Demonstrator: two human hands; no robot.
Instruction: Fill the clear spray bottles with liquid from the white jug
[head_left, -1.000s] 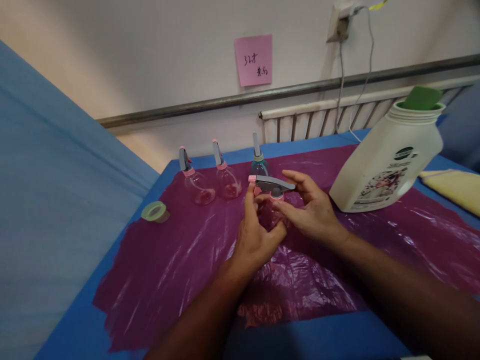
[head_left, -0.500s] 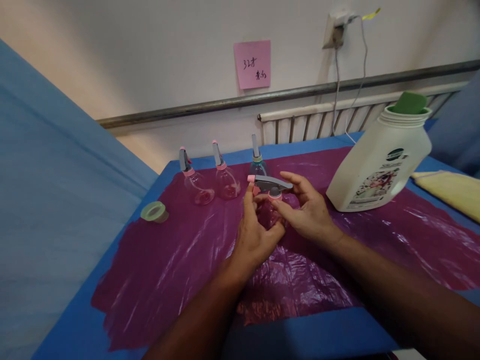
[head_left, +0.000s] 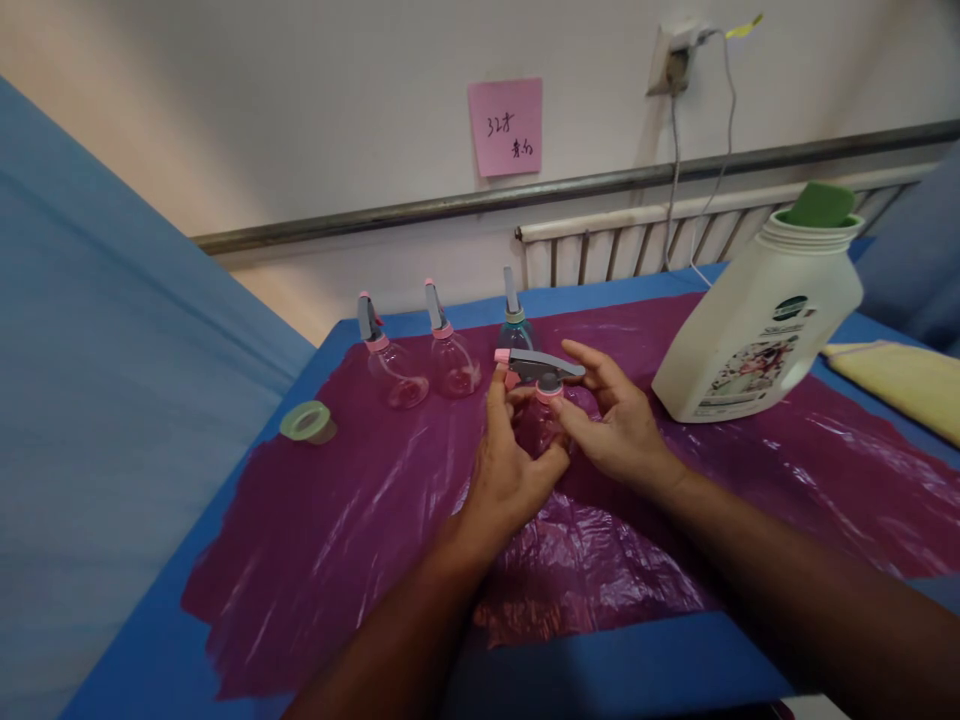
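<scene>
A small clear spray bottle with a grey and pink trigger head stands on the purple plastic sheet. My left hand wraps round the bottle's body from the left. My right hand pinches the pink collar under the trigger head from the right. Behind them stand three more small spray bottles: two pink-collared ones and a bluish one.
A large white detergent jug with a green cap stands at the right. A green tape roll lies at the sheet's left edge. A yellow cloth is at the far right. Behind the blue table run a radiator, a pipe and a wall.
Hands and bottle stay in nearly the same grip. The view shifted slightly between the earliest frame and now, so the jug sits a little further left.
</scene>
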